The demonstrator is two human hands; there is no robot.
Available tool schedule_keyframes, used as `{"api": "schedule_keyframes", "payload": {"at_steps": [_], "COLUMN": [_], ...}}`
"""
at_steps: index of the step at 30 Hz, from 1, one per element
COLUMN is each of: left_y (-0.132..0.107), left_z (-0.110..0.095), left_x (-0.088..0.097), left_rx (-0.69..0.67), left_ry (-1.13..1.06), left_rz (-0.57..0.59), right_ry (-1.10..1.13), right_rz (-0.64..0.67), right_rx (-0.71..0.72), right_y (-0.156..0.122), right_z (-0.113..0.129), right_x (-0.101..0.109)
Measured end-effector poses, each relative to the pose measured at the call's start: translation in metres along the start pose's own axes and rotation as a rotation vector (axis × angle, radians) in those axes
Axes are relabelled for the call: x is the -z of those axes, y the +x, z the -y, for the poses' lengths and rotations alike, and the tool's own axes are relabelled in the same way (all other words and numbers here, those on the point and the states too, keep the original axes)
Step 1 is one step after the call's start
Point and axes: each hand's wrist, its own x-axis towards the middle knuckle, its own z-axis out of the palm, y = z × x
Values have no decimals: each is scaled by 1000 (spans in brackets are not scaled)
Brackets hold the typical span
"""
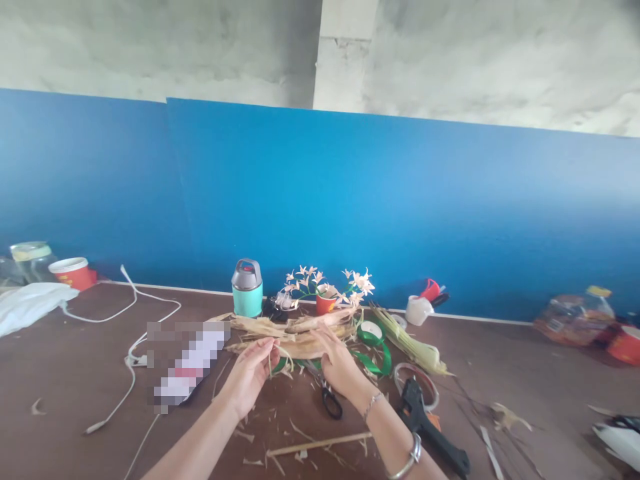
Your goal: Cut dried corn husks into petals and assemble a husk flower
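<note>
My left hand (251, 375) is closed in a pinch on a thin pale husk strip (286, 356), which curls out to the right of the fingertips. Stretched out over the dried corn husks (295, 345) is my right hand (336, 363), its fingers extended; whether they touch the husks I cannot tell. Scissors with black handles (332, 404) lie between my hands, blades partly hidden. A green ribbon roll (371, 332) sits just right of my right hand. Behind the husks, a red paper cup (326, 303) stands with pale husk-like flowers (361, 285) around it.
A black glue gun (431, 427) and a tape roll (431, 393) lie by my right forearm. Left of the husks are a teal flask (247, 293), a blurred-out phone-like item (193, 367) and a white cable (134, 340). A blue partition (350, 200) closes off the back.
</note>
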Motion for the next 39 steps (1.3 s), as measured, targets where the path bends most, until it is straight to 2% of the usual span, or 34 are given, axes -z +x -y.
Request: {"api": "schedule_keyframes", "payload": {"at_steps": [3, 6, 12, 19, 26, 29, 34, 36, 39], "left_y": [2, 4, 3, 2, -2, -6, -14, -16, -16], "left_z": [-2, -3, -1, -1, 0, -1, -2, -2, -1], "left_x": [1, 2, 1, 2, -6, -9, -14, -15, -15], "left_rx": [-7, -26, 6, -59, -52, -42, 18, 47, 41], "left_ry": [-32, -70, -28, -43, -34, -46, -106, -134, -163], "left_rz": [-43, -75, -78, 0, -54, -36, 36, 65, 77], "right_ry": [-192, -305, -521, -538, -275, -30, 787, 961, 1050], "right_rz": [-34, 150, 372, 387, 326, 355, 427, 411, 485], "right_rx": [-80, -230, -327, -362, -325, -350, -445, -429, -393], "right_y": [-6, -22, -40, -34, -43, -40, -28, -26, -27], "right_z": [5, 16, 32, 38, 11, 3, 15, 23, 29], "right_x": [13, 22, 20, 31, 58, 67, 56, 47, 42]}}
